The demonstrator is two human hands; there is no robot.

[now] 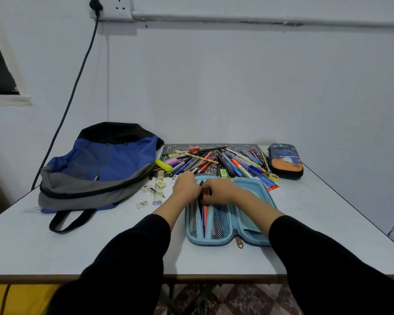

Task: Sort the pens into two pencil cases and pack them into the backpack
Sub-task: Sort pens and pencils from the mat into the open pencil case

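the backpack [100, 164] is royal blue and grey in panels, with a black top band and a black strap. the open pencil case [255, 223] is light blue, with pale mesh pockets and a brownish zip pull. the closed pencil case [285, 160] is dark navy with an orange lower part and a blue and white cartoon print. the pens [214, 162] mix blue, orange, pink, purple, green, black and red; one highlighter [163, 165] is bright yellow. the mat [237, 147] is grey with a lacy cut-out pattern. the table [77, 246] is pale grey, the sleeves [123, 258] black, the wall [237, 87] pale bluish grey, the floor [237, 298] checked in reddish brown and pale stone.
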